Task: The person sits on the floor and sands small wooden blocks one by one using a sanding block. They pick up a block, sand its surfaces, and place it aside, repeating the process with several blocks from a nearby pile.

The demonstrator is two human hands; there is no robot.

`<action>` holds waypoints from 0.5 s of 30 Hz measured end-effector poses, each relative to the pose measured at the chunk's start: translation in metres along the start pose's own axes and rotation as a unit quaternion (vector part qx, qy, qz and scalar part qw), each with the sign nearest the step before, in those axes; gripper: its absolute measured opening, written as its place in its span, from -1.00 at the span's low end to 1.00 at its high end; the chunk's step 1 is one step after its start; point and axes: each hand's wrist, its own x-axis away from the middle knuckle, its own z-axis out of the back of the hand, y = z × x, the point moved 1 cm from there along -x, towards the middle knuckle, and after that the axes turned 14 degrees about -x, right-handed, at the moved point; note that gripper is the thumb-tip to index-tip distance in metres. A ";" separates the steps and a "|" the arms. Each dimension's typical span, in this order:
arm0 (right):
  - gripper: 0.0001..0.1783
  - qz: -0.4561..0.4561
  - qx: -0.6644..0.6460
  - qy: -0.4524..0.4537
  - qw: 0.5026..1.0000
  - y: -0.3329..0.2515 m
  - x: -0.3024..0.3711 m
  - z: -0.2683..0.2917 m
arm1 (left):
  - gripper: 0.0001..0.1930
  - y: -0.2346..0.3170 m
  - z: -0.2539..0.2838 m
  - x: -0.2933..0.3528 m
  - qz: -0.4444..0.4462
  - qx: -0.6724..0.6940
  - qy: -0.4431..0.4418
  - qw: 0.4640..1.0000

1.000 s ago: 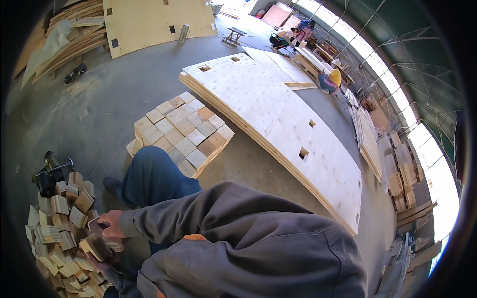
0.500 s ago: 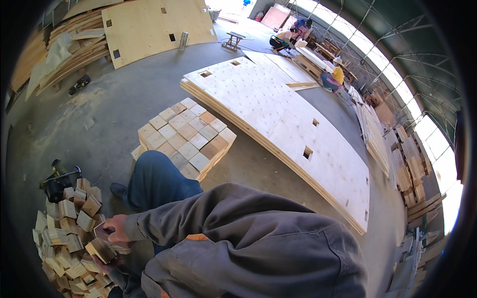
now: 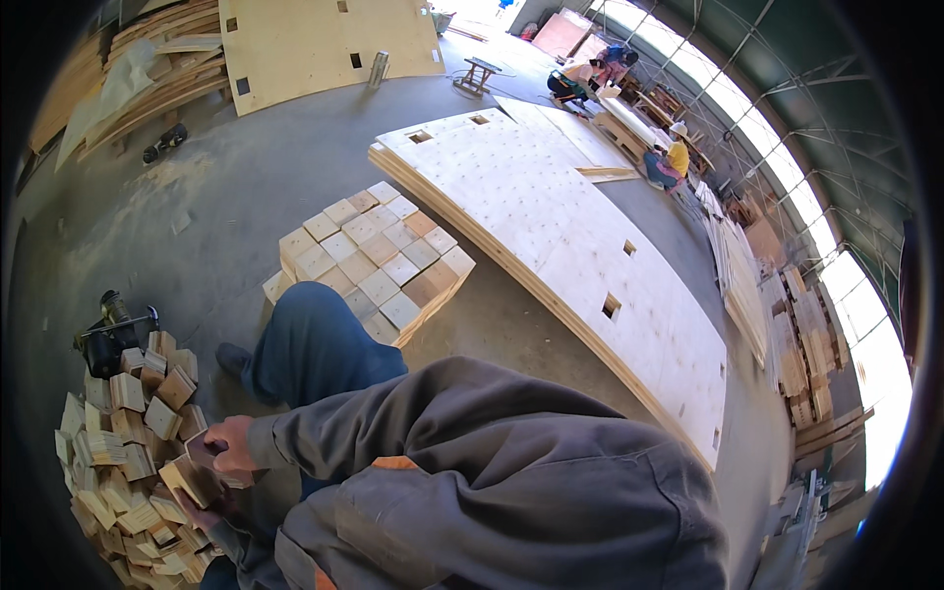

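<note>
My left hand (image 3: 204, 511) grips a wooden block (image 3: 187, 480) from below, over the edge of a heap of loose wooden blocks (image 3: 116, 447). Just above it, my right hand (image 3: 234, 444) is closed around another wooden block (image 3: 204, 452), whose face looks darker and reddish. The two held blocks are close together; whether they touch, I cannot tell. My right sleeve reaches across in front of me and my fingertips are partly hidden behind the blocks.
A neat stack of square-ended blocks (image 3: 369, 246) stands beyond my knee. Large plywood sheets (image 3: 551, 216) with square holes lie to the right. A black power tool (image 3: 103, 344) sits behind the heap. Several people (image 3: 669, 162) crouch far off.
The block in my left hand has risen and turned, coming nearer the block in my right hand. My right hand has barely moved, and the whole view has shifted slightly.
</note>
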 end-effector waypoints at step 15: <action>-0.35 0.001 -0.034 0.012 0.999 0.018 -0.017 0.000 | -0.31 0.000 0.005 -0.009 0.032 0.007 0.013 0.999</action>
